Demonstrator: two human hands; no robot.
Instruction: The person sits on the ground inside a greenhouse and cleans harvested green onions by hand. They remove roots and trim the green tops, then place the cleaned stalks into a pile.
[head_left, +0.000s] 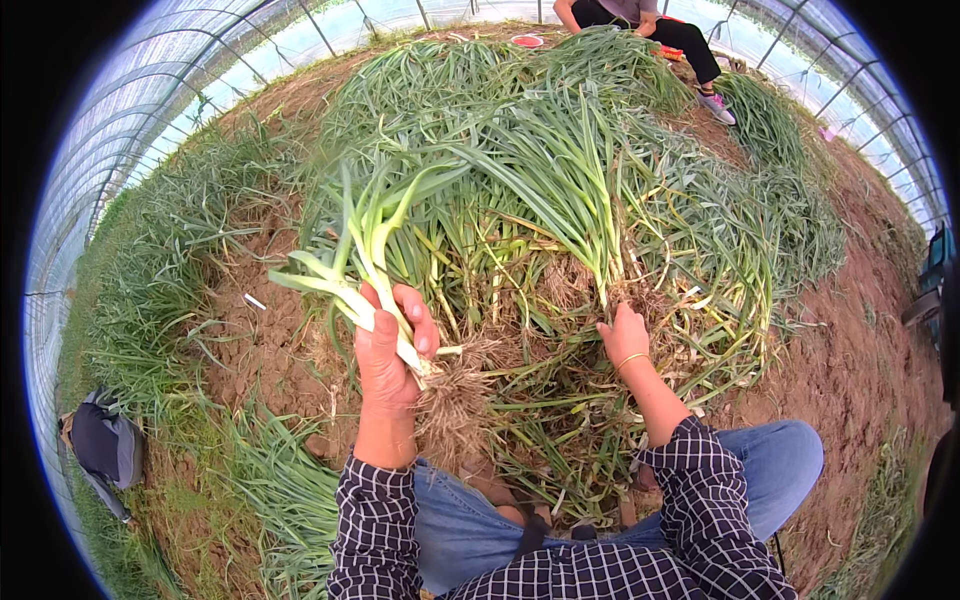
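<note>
My left hand (390, 352) grips a small bundle of leeks (367, 247) by the pale stalks. Their leaves fan up and left, and a tangle of brown roots (454, 412) hangs below the fingers. To the right, my right hand (626, 337) touches the root end of another leek bunch (592, 217) lying on the pile. Its fingertips are partly hidden among the roots, so I cannot tell whether they grip it. Cut and withered leaves (570, 450) litter the ground between my knees.
A broad heap of leeks (480, 120) spreads ahead. Beyond it sits another person (660, 30), near a red basin (527, 41). A second person (105, 450) is bent low at far left. Bare soil (847, 330) lies rightward, with a wheeled vehicle (930, 285) at the edge. Greenhouse hoops (150, 97) enclose everything.
</note>
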